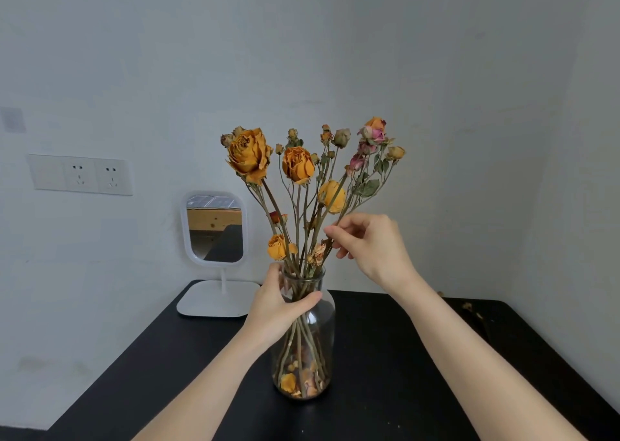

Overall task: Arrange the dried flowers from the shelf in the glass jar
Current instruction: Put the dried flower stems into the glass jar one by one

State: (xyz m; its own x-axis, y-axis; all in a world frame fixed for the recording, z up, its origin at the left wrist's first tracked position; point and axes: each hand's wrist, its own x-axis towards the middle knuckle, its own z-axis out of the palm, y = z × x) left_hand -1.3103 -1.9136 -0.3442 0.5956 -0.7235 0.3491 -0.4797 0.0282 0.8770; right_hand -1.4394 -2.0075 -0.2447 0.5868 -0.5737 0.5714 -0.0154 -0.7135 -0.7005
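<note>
My left hand [275,306] grips the neck of a clear glass jar [313,343], thumb across the front and fingers [275,273] curled behind. The jar stands upright on a black table [385,356]. It holds dried flowers [298,165], orange and pink roses on thin stems, with loose petals at the bottom. My right hand [372,246] is just above the jar's mouth, to its right, pinching one thin stem [340,218]. A white mirror [214,229] stands at the table's back left, by the wall.
</note>
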